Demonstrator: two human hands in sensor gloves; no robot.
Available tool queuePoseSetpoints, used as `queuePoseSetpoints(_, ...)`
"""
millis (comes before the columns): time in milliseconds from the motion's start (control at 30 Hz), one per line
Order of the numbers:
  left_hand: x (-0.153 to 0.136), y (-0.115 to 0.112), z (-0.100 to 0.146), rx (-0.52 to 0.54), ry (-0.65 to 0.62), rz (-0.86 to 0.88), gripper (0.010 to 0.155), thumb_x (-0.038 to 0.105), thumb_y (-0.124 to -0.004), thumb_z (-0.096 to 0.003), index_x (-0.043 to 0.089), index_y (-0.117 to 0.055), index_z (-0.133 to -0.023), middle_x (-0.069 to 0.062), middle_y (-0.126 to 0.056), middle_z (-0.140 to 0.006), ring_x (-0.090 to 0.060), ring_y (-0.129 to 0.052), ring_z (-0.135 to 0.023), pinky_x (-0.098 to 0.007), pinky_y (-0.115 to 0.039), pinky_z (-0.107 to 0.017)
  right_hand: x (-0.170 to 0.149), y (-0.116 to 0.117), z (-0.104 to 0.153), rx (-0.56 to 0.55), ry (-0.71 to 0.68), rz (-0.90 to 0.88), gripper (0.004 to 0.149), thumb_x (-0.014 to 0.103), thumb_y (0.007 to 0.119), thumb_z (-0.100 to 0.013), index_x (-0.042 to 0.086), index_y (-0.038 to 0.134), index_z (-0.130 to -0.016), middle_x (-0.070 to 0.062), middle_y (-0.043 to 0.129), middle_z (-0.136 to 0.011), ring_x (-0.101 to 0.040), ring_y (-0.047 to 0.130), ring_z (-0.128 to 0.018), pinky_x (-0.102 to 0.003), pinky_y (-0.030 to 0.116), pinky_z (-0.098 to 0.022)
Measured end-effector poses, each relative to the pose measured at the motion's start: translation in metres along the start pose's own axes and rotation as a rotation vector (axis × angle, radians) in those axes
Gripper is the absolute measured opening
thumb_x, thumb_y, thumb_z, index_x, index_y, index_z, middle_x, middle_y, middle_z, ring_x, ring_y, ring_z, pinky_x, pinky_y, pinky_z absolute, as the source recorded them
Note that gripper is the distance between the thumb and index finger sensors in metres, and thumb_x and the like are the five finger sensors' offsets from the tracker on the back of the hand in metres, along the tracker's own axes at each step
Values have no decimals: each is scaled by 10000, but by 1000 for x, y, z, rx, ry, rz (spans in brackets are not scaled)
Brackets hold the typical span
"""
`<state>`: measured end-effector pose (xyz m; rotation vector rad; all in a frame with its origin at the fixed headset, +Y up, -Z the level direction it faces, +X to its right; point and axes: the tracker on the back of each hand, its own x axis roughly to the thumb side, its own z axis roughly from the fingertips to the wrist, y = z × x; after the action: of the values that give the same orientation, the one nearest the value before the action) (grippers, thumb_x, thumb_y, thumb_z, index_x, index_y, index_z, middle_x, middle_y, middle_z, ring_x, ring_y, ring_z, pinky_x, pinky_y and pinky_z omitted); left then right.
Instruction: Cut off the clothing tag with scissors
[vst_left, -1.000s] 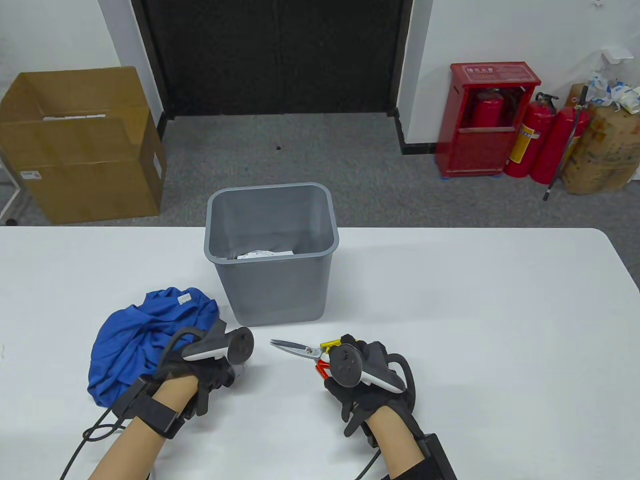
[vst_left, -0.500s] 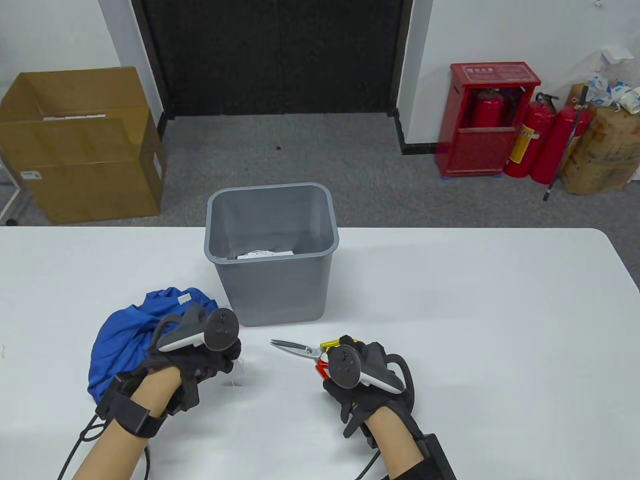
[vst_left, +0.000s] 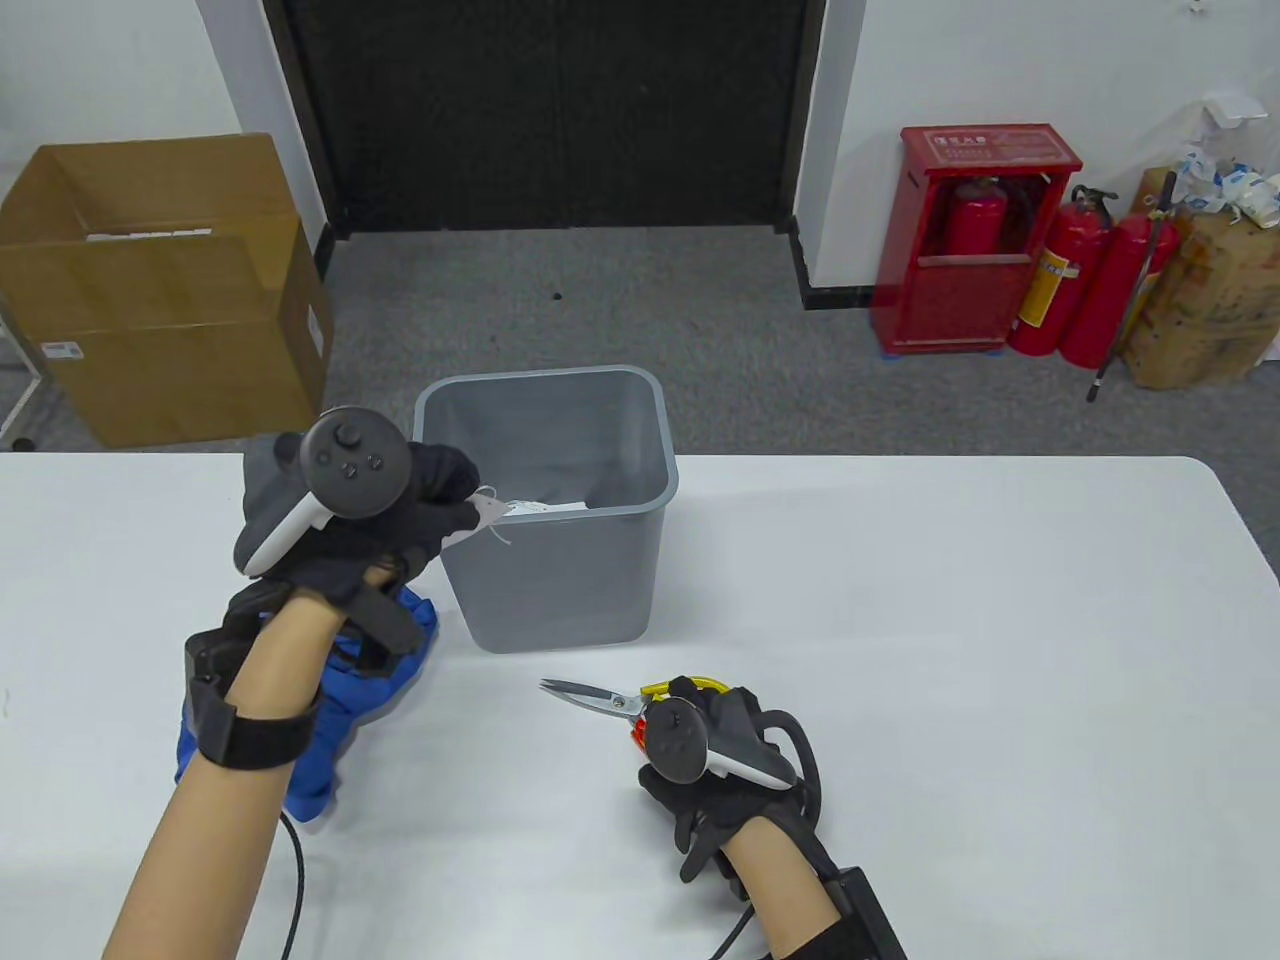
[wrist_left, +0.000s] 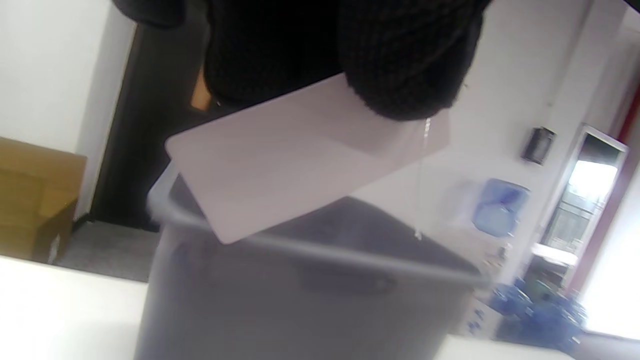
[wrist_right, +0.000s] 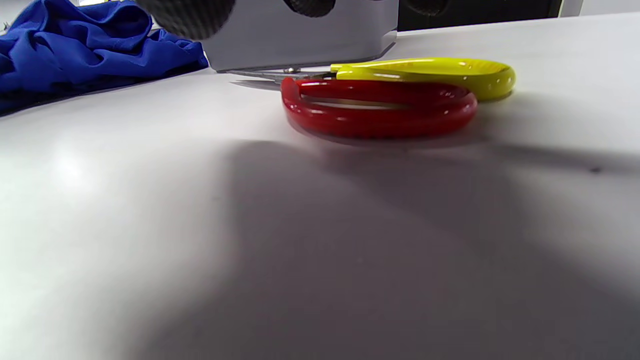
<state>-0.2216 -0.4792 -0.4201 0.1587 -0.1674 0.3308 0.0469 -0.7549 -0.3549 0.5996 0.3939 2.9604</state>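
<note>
My left hand (vst_left: 462, 505) is raised at the left rim of the grey bin (vst_left: 640, 505) and pinches a white clothing tag (vst_left: 492, 510) with a loose string. In the left wrist view the tag (wrist_left: 300, 155) hangs from my fingertips (wrist_left: 405, 75) just above the bin's rim (wrist_left: 350, 257). The blue garment (vst_left: 400, 640) lies crumpled on the table, partly hidden by my left forearm. The scissors (vst_left: 590, 697), with red and yellow handles, lie flat on the table (wrist_right: 380, 105). My right hand (vst_left: 690, 705) hovers over their handles; its fingertips (wrist_right: 185, 15) are off the loops.
The bin holds some white paper (vst_left: 545, 507). The white table (vst_left: 950, 650) stretches to the right. Beyond its far edge stand a cardboard box (vst_left: 160, 290) and red fire extinguishers (vst_left: 1080, 280) on the floor.
My left hand rose from the table beside the garment, carrying the tag up to the bin's left rim. My right hand drew back slightly from the scissors, which stayed put.
</note>
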Motion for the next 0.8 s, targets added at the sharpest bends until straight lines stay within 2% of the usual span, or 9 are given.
queuePoseSetpoints(67,10,-2,-13,54,17,-31,404,416,-907,-444,386,-836,-841,110,-928,-809,-137,-971,-664,-618,-574,-790,1,-2,1,-11,-2,8,718,516,613,-465,163,381,-1046,-198,302,-1119,-492,417,-981,-697,249,-646)
queuePoseSetpoints(200,24,-19,-34,86,43,-125,403,421,-903,-453,393,-826,-847,117,-919,-821,-132,-966,-679,-615,-569,-796,0,-3,2,-14,-6,-4,719,517,613,-465,163,381,-1046,-198,298,-1119,-492,416,-982,-697,246,-646)
queuePoseSetpoints(400,25,-50,-54,20,94,-245,406,421,-905,-459,392,-816,-854,117,-912,-834,-135,-964,-692,-623,-562,-797,-1,-5,2,-9,-6,-1,719,516,614,-465,166,379,-1047,-197,290,-1121,-493,405,-985,-698,236,-646)
queuePoseSetpoints(633,23,-59,-58,2,103,-236,531,424,-887,-488,365,-740,-995,83,-866,-938,-166,-949,-786,-637,-547,-794,-1,-5,1,-3,-9,3,720,516,614,-465,167,377,-1048,-197,282,-1122,-494,396,-986,-698,227,-645)
queuePoseSetpoints(800,27,-50,-45,24,60,-248,570,483,-846,-500,360,-701,-1037,80,-839,-986,-183,-935,-839,-638,-542,-794,0,-5,1,-1,-13,7,720,516,613,-465,166,378,-1048,-196,282,-1122,-494,396,-986,-698,227,-645)
